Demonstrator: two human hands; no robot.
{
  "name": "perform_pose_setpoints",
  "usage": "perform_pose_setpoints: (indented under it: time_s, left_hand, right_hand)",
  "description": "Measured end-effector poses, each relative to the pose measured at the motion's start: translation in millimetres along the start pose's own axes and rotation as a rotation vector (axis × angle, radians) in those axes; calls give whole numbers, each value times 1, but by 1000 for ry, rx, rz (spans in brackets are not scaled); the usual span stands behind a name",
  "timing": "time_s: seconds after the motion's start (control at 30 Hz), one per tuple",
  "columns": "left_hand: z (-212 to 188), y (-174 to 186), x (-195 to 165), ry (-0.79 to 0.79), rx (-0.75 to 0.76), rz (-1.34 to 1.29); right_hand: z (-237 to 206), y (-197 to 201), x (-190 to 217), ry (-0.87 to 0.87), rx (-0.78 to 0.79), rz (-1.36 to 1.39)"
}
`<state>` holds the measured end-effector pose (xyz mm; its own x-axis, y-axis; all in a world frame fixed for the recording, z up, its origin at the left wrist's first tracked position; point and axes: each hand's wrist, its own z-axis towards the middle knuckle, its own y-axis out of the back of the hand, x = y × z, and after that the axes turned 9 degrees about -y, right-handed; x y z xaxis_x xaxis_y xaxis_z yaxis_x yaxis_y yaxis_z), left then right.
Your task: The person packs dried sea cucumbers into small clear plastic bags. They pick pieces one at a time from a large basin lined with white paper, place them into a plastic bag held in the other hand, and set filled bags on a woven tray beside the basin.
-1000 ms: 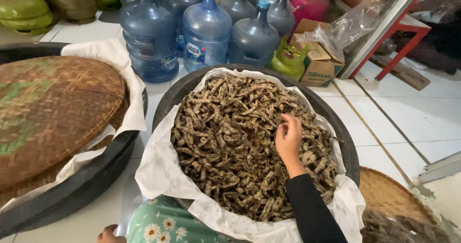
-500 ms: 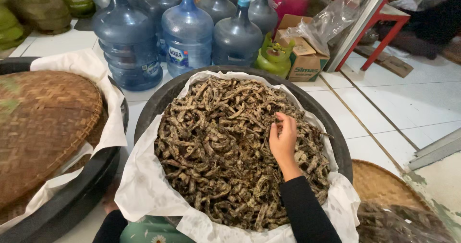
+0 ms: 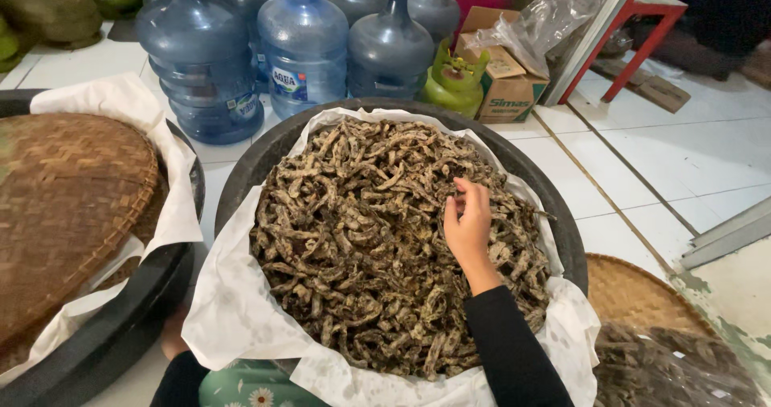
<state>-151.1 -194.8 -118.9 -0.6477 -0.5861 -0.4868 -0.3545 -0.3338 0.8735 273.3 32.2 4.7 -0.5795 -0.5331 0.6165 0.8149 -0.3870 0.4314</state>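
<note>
The heap of dried, brownish-green strips [image 3: 361, 246] fills the big black round basin [image 3: 562, 214] in front of you, lying on a white cloth liner [image 3: 233, 310] that drapes over the basin's rim. Your right hand [image 3: 468, 224] rests on the right part of that heap, fingers curled down with the fingertips [image 3: 459, 188] touching the strips; whether they pinch a piece or only rest on it, you cannot tell. Your black sleeve [image 3: 510, 351] runs back from the wrist to the lower edge. Your left hand [image 3: 172, 335] sits low beside the basin's left edge, mostly hidden under the cloth, so its grip cannot be told.

Just left of the basin stands a second black basin [image 3: 104, 351], also cloth-lined, covered by a round woven bamboo lid [image 3: 64, 206]. At the right, a woven tray [image 3: 634, 294] lies on the white tiled floor [image 3: 683, 158]. Behind the basin stand blue water jugs [image 3: 301, 45], a small green gas cylinder [image 3: 451, 85] and a cardboard box [image 3: 510, 85].
</note>
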Motion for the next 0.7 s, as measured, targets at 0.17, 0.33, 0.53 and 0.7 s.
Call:
perform_pose_setpoints:
  time_s: [0.17, 0.33, 0.53, 0.7]
  left_hand:
    - [-14, 6, 12, -163, -94, 36]
    - [-43, 3, 32, -356, -376, 347]
    - [-91, 15, 94, 68, -195, -60]
    - [-85, 51, 114, 290, -757, -745]
  right_hand:
    - [0, 2, 2, -19, -6, 13]
    - [0, 6, 4, -26, -6, 29]
    - [1, 13, 6, -21, 8, 2]
    - [-2, 13, 8, -19, -10, 28]
